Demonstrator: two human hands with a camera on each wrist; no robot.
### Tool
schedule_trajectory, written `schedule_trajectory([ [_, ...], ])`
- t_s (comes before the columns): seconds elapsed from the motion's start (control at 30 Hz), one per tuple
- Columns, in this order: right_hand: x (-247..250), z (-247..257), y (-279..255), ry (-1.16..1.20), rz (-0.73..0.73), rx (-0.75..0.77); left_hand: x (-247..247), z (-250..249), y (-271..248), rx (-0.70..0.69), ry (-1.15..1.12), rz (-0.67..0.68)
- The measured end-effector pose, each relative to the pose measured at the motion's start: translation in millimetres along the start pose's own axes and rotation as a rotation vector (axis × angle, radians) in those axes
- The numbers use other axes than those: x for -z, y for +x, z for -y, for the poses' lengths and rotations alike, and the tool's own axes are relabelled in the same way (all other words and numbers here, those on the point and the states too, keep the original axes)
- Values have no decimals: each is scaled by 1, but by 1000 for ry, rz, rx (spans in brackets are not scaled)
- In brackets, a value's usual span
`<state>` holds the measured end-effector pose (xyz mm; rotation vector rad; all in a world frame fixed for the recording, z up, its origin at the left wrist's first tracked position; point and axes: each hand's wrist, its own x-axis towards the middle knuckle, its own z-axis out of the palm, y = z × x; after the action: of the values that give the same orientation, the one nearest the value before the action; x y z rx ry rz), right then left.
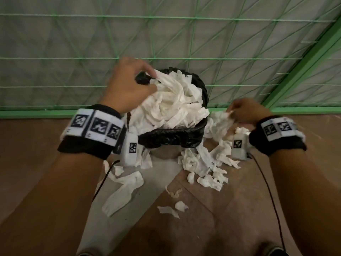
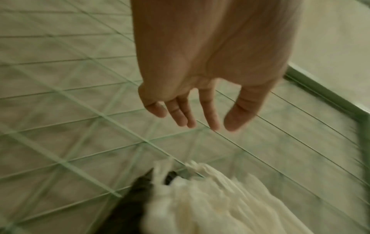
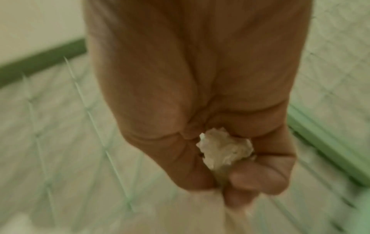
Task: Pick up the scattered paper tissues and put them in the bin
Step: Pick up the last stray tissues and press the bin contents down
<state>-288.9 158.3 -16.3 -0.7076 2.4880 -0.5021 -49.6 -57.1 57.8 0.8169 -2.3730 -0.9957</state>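
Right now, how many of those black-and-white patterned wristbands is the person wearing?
2. The left wristband sits left of the bin; the right wristband sits right of it. Their undersides are hidden.

Right hand point(image 3: 200, 110) fills frame, fingers curled. White tissue wad point(image 3: 225, 149) pinched at fingertips. Background blurred green grid.

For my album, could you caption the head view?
Left hand over an overflowing bin; right hand gripping a tissue beside it.
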Motion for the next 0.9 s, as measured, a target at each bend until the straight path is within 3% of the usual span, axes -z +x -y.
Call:
schedule_trajectory([
  [0.1,50,36,-11,49,-217,149,23,50,-7,241,-248,-325],
  [0.17,83,64,-8,-42,-416,263,21,103,-22,456,-152,-329],
  [0.23,100,94,-11,-25,-600,402,-3,151,-55,625,43,-20],
  [0.3,98,121,-28,45,-647,539,-40,182,-99,708,226,401],
  [0.33,91,133,-39,98,-636,641,-60,191,-123,703,325,547],
  [0.4,77,157,-65,152,-601,791,-93,198,-160,676,471,650],
  [0.5,52,188,-81,246,-680,814,-124,198,-194,534,636,527],
  [0.57,25,197,-80,314,-652,832,-130,203,-205,435,690,463],
  [0.63,4,196,-76,199,-466,822,-127,212,-207,432,648,441],
  [0.7,-10,186,-67,-168,-194,759,-117,219,-202,481,582,383],
  [0.77,-14,177,-65,-405,20,689,-102,221,-191,597,456,200],
  [0.83,-12,171,-68,-386,90,682,-83,214,-172,606,315,13],
  [0.9,-2,171,-74,-248,27,683,-59,195,-150,661,214,-154],
])
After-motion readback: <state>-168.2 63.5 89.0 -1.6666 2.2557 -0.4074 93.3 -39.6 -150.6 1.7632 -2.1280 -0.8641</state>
